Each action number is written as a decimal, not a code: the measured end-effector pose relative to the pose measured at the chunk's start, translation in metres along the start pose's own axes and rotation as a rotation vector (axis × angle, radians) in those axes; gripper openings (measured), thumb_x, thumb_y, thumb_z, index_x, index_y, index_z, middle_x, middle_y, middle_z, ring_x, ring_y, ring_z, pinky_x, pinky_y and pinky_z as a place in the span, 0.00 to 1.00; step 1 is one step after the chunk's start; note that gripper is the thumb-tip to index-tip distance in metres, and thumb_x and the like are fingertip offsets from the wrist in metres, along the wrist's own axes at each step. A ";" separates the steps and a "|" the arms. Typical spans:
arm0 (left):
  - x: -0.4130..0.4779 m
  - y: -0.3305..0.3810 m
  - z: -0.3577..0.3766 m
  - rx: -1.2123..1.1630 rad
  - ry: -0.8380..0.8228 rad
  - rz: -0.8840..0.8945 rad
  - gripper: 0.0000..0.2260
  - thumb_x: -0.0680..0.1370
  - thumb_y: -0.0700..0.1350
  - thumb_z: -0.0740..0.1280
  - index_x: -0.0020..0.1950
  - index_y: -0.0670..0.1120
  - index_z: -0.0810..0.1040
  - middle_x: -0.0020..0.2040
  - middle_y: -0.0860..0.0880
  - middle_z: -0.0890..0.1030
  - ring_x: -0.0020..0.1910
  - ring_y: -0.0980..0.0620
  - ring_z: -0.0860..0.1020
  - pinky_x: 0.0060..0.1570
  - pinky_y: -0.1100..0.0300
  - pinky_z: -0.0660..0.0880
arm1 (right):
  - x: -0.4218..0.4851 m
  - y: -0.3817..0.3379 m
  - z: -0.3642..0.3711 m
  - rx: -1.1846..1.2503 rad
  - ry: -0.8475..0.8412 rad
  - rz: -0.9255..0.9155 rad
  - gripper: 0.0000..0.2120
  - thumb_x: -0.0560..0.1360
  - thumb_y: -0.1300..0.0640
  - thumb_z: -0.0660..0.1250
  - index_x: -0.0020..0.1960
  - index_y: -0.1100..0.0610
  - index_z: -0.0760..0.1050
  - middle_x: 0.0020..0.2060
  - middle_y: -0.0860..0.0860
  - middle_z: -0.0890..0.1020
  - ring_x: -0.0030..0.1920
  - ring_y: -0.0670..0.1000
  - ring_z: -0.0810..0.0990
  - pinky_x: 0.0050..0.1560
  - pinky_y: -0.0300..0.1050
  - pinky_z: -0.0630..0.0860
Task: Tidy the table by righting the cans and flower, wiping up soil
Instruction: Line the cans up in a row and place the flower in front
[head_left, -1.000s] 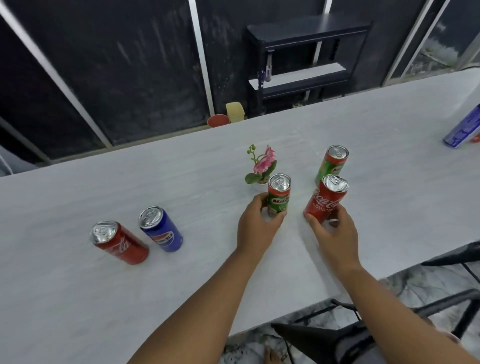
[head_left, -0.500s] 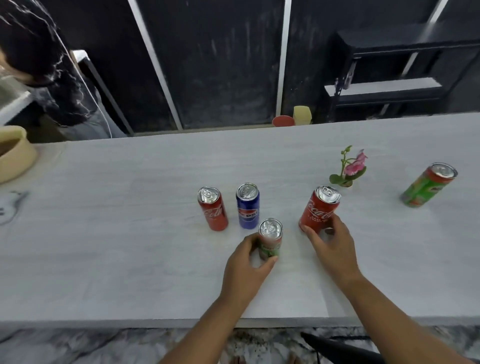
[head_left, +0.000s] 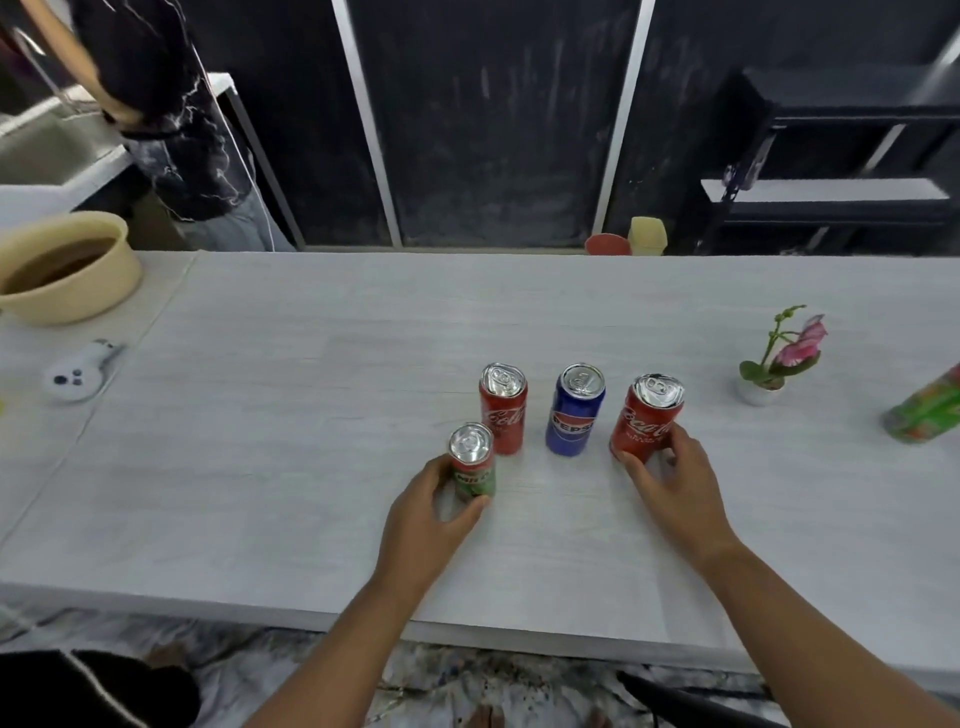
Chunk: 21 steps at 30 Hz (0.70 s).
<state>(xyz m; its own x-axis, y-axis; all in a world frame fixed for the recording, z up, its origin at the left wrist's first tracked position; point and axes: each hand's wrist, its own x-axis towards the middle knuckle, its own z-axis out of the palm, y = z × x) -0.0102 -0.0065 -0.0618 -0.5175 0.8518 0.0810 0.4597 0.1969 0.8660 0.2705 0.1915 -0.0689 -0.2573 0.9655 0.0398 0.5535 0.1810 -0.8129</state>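
Note:
My left hand (head_left: 431, 512) grips an upright green Milo can (head_left: 471, 461) on the pale table (head_left: 311, 467). My right hand (head_left: 675, 483) holds an upright red Coca-Cola can (head_left: 647, 418). Between them, further back, a second red Coca-Cola can (head_left: 503, 408) and a blue Pepsi can (head_left: 574, 410) stand upright, untouched. A small pink flower in a white pot (head_left: 774, 358) stands upright at the right. Another green can (head_left: 927, 410) stands at the right edge of view, partly cut off.
A beige bowl of brown soil (head_left: 65, 267) sits at the far left, with a white controller-like device (head_left: 78, 371) near it. A person in dark clothes (head_left: 171, 104) stands behind the table's left end. A black shelf (head_left: 831, 156) stands at the back right.
Both hands slid their cans leftward across the table, so the Milo and Coca-Cola cans now stand beside the red and blue pair. The flower and far green can stayed behind at the right.

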 end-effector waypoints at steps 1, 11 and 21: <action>0.004 -0.004 -0.006 0.012 0.012 -0.001 0.27 0.75 0.58 0.81 0.65 0.79 0.72 0.64 0.78 0.78 0.64 0.73 0.78 0.58 0.78 0.72 | 0.000 0.000 0.000 0.002 -0.001 -0.005 0.25 0.76 0.42 0.78 0.68 0.39 0.70 0.54 0.38 0.77 0.58 0.48 0.76 0.58 0.48 0.74; 0.061 -0.027 -0.027 0.022 0.029 -0.081 0.28 0.76 0.55 0.82 0.73 0.58 0.78 0.64 0.67 0.82 0.66 0.69 0.78 0.62 0.70 0.73 | 0.001 -0.006 0.001 0.053 0.009 0.017 0.26 0.69 0.37 0.79 0.63 0.40 0.75 0.56 0.38 0.79 0.60 0.47 0.78 0.61 0.48 0.75; 0.073 -0.033 -0.019 0.041 0.064 -0.071 0.29 0.75 0.53 0.82 0.75 0.55 0.78 0.68 0.60 0.83 0.69 0.60 0.79 0.64 0.64 0.74 | 0.001 -0.003 0.004 -0.044 0.091 -0.021 0.25 0.70 0.46 0.84 0.62 0.48 0.77 0.54 0.45 0.80 0.56 0.51 0.78 0.58 0.53 0.78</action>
<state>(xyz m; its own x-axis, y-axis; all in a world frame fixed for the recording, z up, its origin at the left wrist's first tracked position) -0.0771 0.0402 -0.0755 -0.5943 0.8025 0.0531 0.4488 0.2761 0.8499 0.2652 0.1912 -0.0689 -0.1969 0.9741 0.1109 0.5836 0.2074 -0.7851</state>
